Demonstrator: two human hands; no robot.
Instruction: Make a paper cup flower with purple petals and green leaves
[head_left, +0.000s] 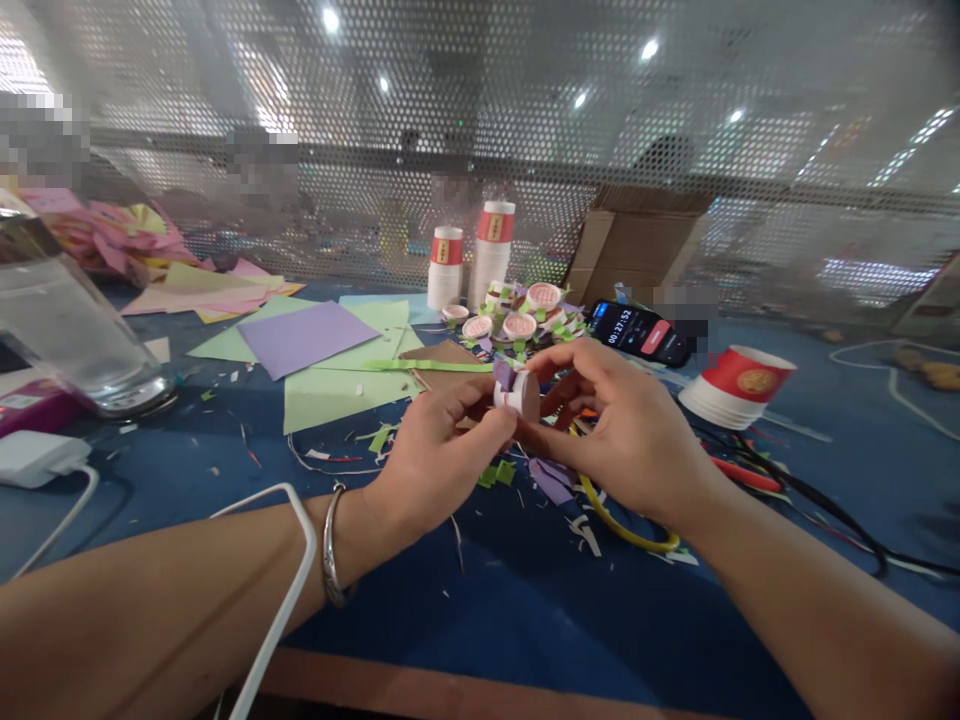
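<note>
Between my two hands is a small white cut-down paper cup [510,393], turned on its side, with a bit of purple paper [505,374] on its upper edge. My left hand [442,450] pinches it from the left, thumb in front. From the right, my right hand [611,420] curls its fingers and thumb around the other end, partly hiding it. Just beyond the hands sits a pile of similar short cup pieces [519,326] trimmed with green and purple paper. Green paper scraps [496,474] and a purple scrap [551,480] lie below the hands.
Green sheets [330,395] and a purple sheet [307,333] lie left. Stacked paper cups [491,260] stand behind; another cup stack [739,385] lies tilted right. A phone [641,332], yellow loop [630,530], glass of water [82,330] and white cable [289,590] are around.
</note>
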